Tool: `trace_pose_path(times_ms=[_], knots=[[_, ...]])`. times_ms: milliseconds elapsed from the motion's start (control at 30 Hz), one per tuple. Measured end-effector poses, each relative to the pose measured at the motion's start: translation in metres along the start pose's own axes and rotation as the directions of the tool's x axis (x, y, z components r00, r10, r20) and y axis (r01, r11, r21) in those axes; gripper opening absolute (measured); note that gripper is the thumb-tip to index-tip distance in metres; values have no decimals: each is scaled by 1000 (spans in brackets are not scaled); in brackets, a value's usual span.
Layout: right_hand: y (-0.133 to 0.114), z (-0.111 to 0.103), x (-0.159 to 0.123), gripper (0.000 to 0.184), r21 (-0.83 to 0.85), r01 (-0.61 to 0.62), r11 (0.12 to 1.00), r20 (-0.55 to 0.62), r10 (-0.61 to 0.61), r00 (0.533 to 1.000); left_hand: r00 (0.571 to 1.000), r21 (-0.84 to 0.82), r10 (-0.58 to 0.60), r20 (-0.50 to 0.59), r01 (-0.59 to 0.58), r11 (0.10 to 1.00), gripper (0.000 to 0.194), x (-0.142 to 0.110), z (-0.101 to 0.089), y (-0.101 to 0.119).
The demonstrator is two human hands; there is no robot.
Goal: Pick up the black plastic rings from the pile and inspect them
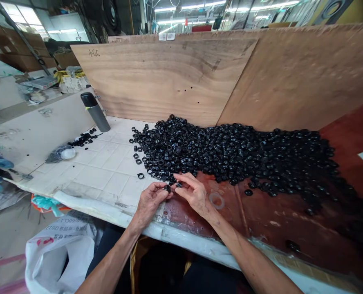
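We work with both hands close together over the front of the bench (108, 161), just before a big pile (212, 151) of black rings. Our left hand (150, 200) pinches one black part (167, 188) between thumb and fingers. Our right hand (196, 195) grips a second piece (178, 185) (dark and small, its exact shape partly covered by the fingers), and the two sit near each other, at the pile's front edge. The pile runs from the pale tiled side across to the reddish-brown surface (200, 218), lying along the foot of a wooden board (157, 77). On the pale side, we see a loose ring (141, 176) apart from the heap. Farther left, a grey bottle (97, 113) with a black cap stands near a scatter of black bits (84, 139), and a clear bag (59, 154) lies beside them. Below the bench edge, at our left, we have a white sack (60, 253).
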State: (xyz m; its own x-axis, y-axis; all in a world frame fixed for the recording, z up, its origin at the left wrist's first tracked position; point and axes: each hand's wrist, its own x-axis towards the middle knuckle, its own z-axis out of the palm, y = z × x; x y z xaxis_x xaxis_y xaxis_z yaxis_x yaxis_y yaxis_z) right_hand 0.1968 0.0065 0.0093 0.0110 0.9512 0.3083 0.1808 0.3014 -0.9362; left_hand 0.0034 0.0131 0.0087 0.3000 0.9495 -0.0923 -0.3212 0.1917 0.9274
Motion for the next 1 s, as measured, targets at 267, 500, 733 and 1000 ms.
trace_pose_path(times_ms=[267,500,733,1000], knots=[[-9,4,-4,9,-102,112,988,23,-110,994,993,142,118,-26,-113,983,32,-2,4,4],[-10,8,-7,16,-139,84,987,-3,-85,996,982,243,187,14,-185,952,27,-2,4,-3],[-11,9,-11,16,-201,42,979,72,-28,997,959,368,276,61,-279,887,21,-5,3,-3],[4,8,-10,29,-237,280,930,141,-252,957,962,234,272,-11,-262,936,28,-6,-1,-18]])
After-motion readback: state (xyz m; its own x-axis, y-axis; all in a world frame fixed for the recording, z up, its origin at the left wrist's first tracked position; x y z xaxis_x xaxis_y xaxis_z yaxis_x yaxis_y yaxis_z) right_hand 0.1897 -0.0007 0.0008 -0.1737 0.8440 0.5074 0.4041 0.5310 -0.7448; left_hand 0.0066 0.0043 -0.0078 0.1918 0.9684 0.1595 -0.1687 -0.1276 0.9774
